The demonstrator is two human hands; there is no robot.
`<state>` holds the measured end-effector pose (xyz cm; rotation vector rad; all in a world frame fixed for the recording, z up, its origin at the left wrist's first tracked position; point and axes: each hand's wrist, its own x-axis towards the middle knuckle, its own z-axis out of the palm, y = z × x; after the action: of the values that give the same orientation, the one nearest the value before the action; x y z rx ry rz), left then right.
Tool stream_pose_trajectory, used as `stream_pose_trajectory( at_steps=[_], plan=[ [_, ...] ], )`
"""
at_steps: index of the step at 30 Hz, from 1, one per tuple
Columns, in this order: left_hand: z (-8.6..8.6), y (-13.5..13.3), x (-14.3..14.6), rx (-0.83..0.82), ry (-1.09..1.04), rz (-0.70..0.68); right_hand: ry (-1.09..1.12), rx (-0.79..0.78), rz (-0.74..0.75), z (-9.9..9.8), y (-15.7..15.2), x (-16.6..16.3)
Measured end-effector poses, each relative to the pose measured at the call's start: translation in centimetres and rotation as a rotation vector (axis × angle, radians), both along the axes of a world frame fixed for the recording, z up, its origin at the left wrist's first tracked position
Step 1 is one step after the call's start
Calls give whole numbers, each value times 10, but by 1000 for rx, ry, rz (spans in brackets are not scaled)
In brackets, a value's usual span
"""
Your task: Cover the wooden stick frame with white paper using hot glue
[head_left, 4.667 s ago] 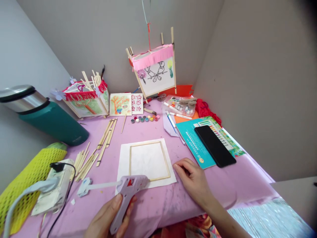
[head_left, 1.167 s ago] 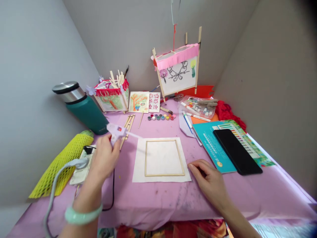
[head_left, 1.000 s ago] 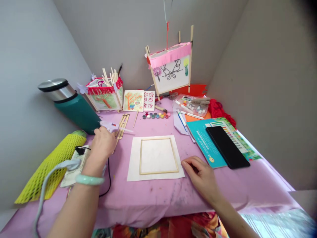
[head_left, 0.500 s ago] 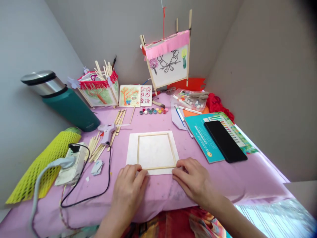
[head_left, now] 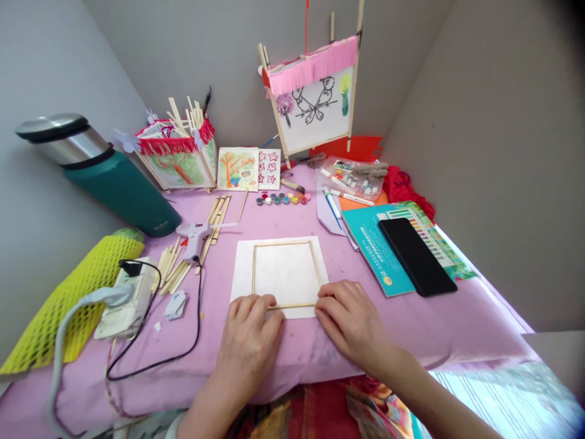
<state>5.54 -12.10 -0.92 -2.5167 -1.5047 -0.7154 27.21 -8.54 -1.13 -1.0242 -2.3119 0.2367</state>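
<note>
A square frame of thin wooden sticks point(head_left: 282, 244) lies flat on a sheet of white paper point(head_left: 286, 274) in front of me. My left hand point(head_left: 250, 341) is closed at the frame's near left corner, its thumb and fingers on the near stick and hiding that corner. At the near right corner, my right hand point(head_left: 354, 323) is closed with bent fingers pressed against the stick and the paper's edge. Both wrists rest low over the table's front side.
Left are a glue gun point(head_left: 195, 238), loose sticks point(head_left: 178, 274), a power strip point(head_left: 125, 305) and a teal bottle point(head_left: 123, 189). Right, a phone point(head_left: 417, 256) lies on a blue booklet point(head_left: 372, 244). Behind are paint pots point(head_left: 283, 199) and a hanging paper lantern point(head_left: 315, 103).
My left hand has slid a little right along the near stick and covers more of the corner. The right hand stays at its corner. The whole view has shifted slightly.
</note>
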Motion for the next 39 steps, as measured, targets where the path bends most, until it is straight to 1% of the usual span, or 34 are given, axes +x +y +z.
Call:
stream_pose_trajectory(
  at_steps=[4, 8, 11, 15, 18, 25, 32, 39],
  plan=[
    [-2, 2, 3, 26, -52, 18, -29, 0, 38, 0, -1, -4],
    [-2, 4, 5, 43, -80, 61, -82, 55, 27, -4, 0, -11],
    [-1, 5, 5, 17, -88, 62, -87, 68, 12, -6, 1, -15],
    [1, 6, 5, -50, -112, 47, -46, 39, -20, -4, 2, -16],
    [2, 7, 7, -70, -111, 48, -35, 17, -25, -2, 2, -16],
    [0, 12, 9, -61, -97, 52, -19, -8, -19, -1, 4, -18],
    [0, 13, 10, -54, -104, 58, -24, -15, 30, 4, 9, -21],
    [-1, 14, 10, -44, -119, 54, -27, -37, 56, 2, 12, -26]
  ],
)
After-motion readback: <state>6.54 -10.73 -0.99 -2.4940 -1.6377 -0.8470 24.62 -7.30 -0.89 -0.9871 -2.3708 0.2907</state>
